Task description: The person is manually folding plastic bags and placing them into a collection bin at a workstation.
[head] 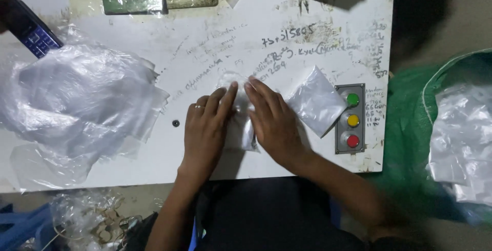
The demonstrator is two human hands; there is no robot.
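Both my hands lie flat, side by side, on a small clear plastic bag (241,123) in the middle of the white table (287,51). My left hand (205,128) wears a ring and presses the bag's left part with fingers together. My right hand (271,120) presses its right part, fingertips pointing up and left. Most of the bag is hidden under my palms. A flat white filled pouch (316,101) lies just right of my right hand.
A heap of clear plastic bags (77,102) covers the table's left. A panel with green, yellow and red buttons (351,119) sits at the right edge. A dark phone (28,25) lies top left. A green sack (425,143) with white pouches (461,143) stands right.
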